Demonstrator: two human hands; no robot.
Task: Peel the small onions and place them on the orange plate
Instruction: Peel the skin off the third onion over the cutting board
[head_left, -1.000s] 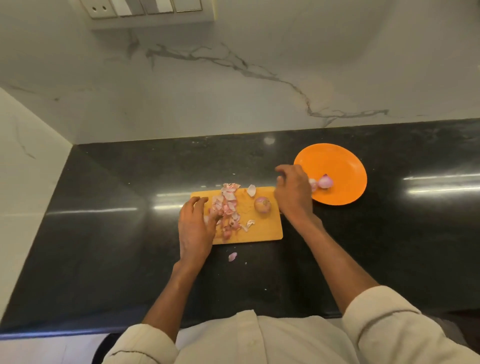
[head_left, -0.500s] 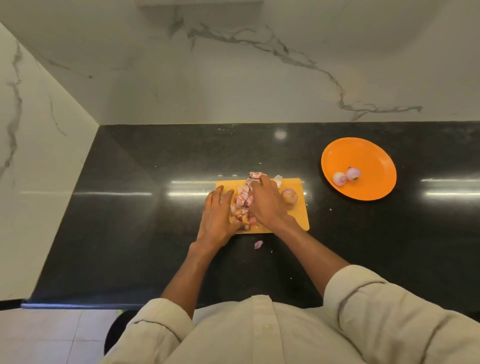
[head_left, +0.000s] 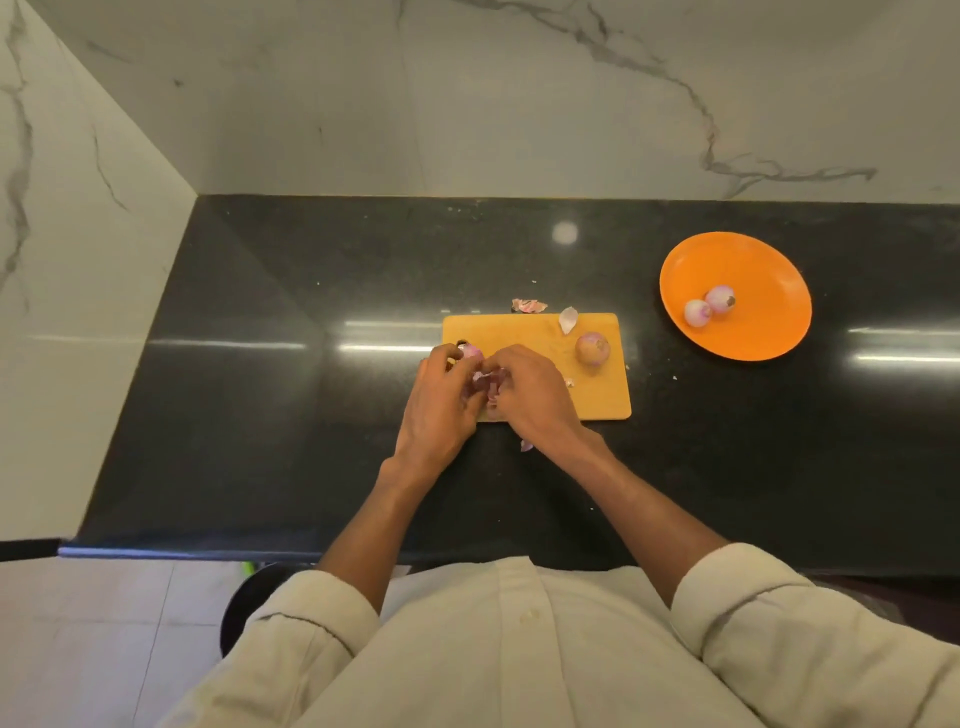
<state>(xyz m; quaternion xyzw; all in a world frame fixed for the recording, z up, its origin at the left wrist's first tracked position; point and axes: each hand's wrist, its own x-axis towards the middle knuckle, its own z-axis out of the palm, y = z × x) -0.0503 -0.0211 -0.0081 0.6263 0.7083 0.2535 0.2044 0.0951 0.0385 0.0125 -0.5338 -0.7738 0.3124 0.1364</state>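
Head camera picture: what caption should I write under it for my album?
Both hands gather onion peels on the cutting board; two peeled onions sit on the orange plate.

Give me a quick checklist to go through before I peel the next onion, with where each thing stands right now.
1. Orange plate has room: ok, only two peeled onions on it.
2. Unpeeled onion within reach on the cutting board: ok.
3. Left hand and right hand free: not ok, both are gathered over the peel pile.
4. Board free of peels: not ok, a loose skin lies on it.
5. Counter free of scraps: not ok, a peel lies behind the board.
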